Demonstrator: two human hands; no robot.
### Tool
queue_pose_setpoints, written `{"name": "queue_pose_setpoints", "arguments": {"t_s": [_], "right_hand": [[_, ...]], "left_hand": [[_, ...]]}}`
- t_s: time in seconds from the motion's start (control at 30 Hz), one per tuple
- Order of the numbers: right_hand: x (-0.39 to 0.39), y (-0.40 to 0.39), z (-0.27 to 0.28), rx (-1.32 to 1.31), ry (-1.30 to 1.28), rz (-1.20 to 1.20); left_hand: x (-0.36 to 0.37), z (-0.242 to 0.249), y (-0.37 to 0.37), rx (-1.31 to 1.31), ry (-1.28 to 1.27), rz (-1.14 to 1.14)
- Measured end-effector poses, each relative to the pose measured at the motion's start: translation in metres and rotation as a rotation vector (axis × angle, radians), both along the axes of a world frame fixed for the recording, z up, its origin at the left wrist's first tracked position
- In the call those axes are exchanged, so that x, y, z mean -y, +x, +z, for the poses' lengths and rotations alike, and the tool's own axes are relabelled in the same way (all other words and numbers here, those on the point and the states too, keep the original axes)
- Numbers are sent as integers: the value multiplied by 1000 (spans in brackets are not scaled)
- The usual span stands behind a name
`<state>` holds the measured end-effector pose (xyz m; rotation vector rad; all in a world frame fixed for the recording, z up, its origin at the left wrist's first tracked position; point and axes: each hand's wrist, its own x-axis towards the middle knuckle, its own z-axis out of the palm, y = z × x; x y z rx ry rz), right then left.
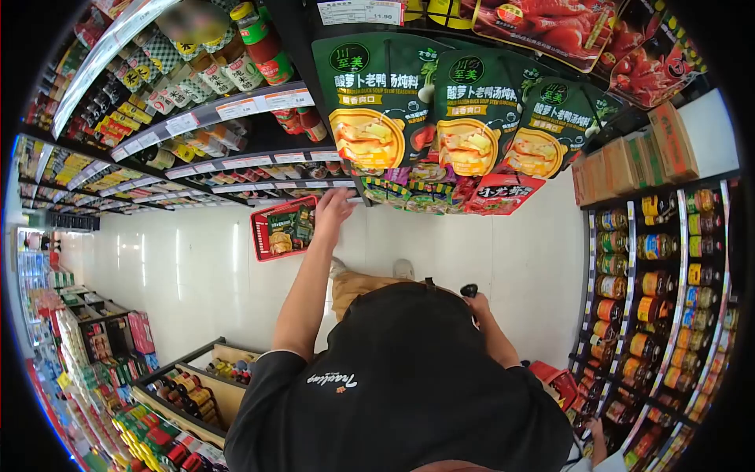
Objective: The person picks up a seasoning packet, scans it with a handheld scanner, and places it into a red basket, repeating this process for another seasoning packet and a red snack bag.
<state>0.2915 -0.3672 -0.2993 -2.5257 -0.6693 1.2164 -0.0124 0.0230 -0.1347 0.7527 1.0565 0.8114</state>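
My left hand (334,208) reaches forward with its fingers apart and nothing visible in them, close to the lower shelf edge. Just left of it, a red basket (255,236) holds green pouches (292,228) like those on display. My right hand (478,304) is low by my side, its fingers closed round a small black object (469,291), perhaps a handle. Ahead hang green duck soup seasoning pouches (373,102), (472,110) in a row, with a red packet (503,194) and smaller purple and green packets below them.
Bottle shelves (212,114) line the front left. Jar shelves (645,307) stand on the right, with cardboard boxes (641,157) above. Behind are a wooden bottle display (228,397), another red basket (554,381) and another person's hand (598,436) at the lower right.
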Motion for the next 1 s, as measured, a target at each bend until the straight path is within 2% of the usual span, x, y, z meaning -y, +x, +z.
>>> {"name": "queue_pose_setpoints", "arguments": {"t_s": [0.13,0.23,0.33,0.47,0.57,0.67,0.9,1.0], "right_hand": [[16,19,-3,-112,-111,-113],[2,25,2,-74,-86,-59],[-20,26,-1,-10,-32,45],[-42,24,-7,-17,22,86],[-48,23,-7,-50,-11,161],[-36,28,-28,-11,-21,188],[-5,30,-39,-85,-72,87],[-5,29,-32,-77,-88,99]], "left_hand": [[-3,74,55,265,20,77],[-7,92,64,628,-165,35],[-5,89,73,738,-257,55],[6,100,83,588,-265,147],[9,102,80,601,-313,208],[22,127,77,695,-393,217],[32,138,73,754,-256,13],[21,96,57,960,-233,-217]]}}
